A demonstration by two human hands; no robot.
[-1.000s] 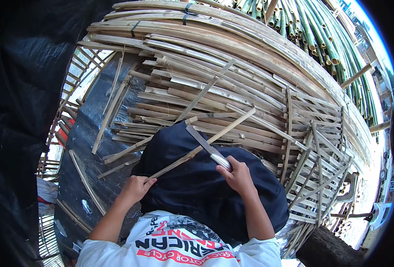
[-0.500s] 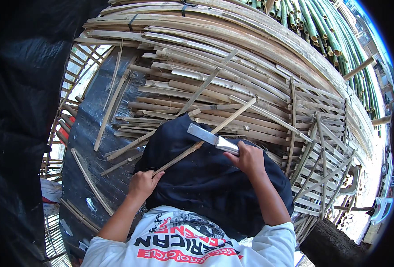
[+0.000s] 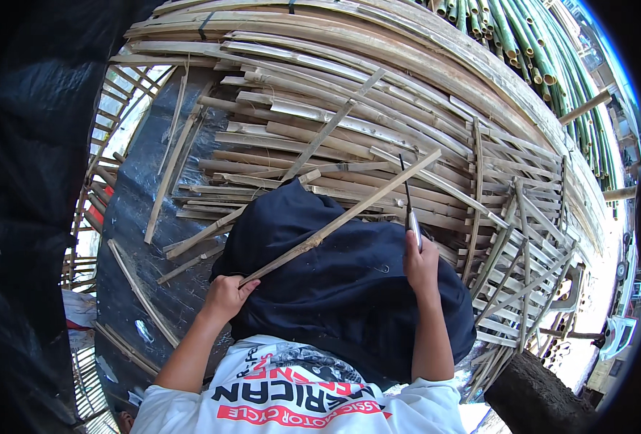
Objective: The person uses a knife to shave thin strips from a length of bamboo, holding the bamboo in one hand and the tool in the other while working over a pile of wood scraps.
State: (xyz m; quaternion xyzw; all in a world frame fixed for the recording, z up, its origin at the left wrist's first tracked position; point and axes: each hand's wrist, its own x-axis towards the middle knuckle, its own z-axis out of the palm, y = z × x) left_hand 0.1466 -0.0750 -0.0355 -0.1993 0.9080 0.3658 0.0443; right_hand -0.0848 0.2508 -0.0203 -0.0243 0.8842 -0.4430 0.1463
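My left hand (image 3: 228, 296) is closed round the near end of a long bamboo strip (image 3: 364, 207). The strip slants up and to the right over my lap, which dark cloth (image 3: 335, 304) covers, and a darker node shows partway along it. In my right hand (image 3: 422, 266) is a broad-bladed knife (image 3: 411, 217), gripped by its pale handle. Its dark blade points away from me and is turned nearly edge-on. The blade stands close to the strip's far part; whether they touch I cannot tell.
Split bamboo strips (image 3: 298, 130) lie stacked across the far side. A slatted bamboo frame (image 3: 505, 267) stands at the right, green bamboo poles (image 3: 512, 43) beyond. Loose strips rest on a dark sheet (image 3: 128, 253) at the left. A rough dark block (image 3: 534, 398) is at the lower right.
The knife has moved from across the strip to its right, its blade turning from flat and leftward to edge-on and pointing away. The strip's far end has shifted right and slightly up.
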